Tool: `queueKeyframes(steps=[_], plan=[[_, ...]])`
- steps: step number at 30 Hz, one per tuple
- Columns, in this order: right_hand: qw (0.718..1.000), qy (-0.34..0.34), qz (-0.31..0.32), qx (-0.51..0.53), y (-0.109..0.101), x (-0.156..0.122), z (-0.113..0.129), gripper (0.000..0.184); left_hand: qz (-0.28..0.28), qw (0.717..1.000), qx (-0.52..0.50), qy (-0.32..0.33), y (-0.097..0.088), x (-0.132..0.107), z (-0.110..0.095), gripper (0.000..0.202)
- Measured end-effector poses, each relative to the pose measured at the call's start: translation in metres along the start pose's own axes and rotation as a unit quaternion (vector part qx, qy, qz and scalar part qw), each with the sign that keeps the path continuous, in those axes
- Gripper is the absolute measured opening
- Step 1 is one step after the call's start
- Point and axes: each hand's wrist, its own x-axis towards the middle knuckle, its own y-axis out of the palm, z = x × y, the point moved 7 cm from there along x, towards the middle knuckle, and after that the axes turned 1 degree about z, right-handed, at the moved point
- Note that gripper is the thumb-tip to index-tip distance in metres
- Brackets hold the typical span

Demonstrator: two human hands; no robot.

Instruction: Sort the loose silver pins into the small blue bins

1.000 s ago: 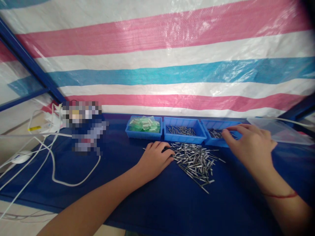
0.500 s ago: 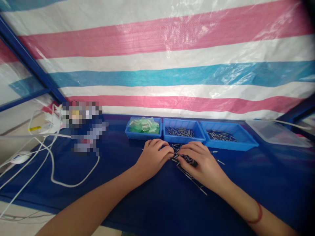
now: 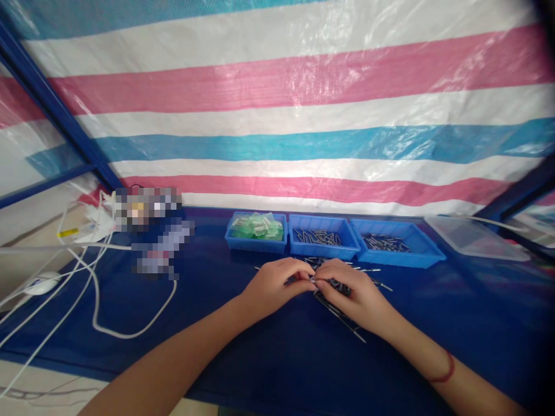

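Both the left hand (image 3: 274, 284) and the right hand (image 3: 359, 292) hold their fingertips close together over the loose metal pins (image 3: 335, 310) on the blue table (image 3: 281, 370); whether either grip clamps one (fingers mask it) I cannot tell. More pins lie in the middle bin (image 3: 323, 251) and right bin (image 3: 403, 258) behind.
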Motion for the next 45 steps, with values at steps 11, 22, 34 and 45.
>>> queueKeyframes(steps=[11, 22, 34, 45], plan=[[0.998, 0.015, -0.038, 0.052, -0.002, 0.003, 0.007, 0.009, -0.133, 0.95, -0.247, -0.136, 0.019, -0.008, 0.021, 0.016], [0.993, 0.029, -0.102, 0.048, -0.01, -0.002, 0.001, 0.004, -0.147, 0.949, -0.256, -0.112, 0.013, -0.007, 0.016, 0.017], [0.987, -0.01, -0.154, -0.048, -0.042, -0.001, 0.001, 0.006, -0.131, 0.988, 0.015, -0.079, -0.002, 0.0, 0.006, 0.024], [0.861, 0.217, -0.282, -0.363, -0.126, -0.033, -0.076, 0.025, 0.101, 0.945, 0.309, -0.044, -0.024, 0.004, 0.006, 0.018]])
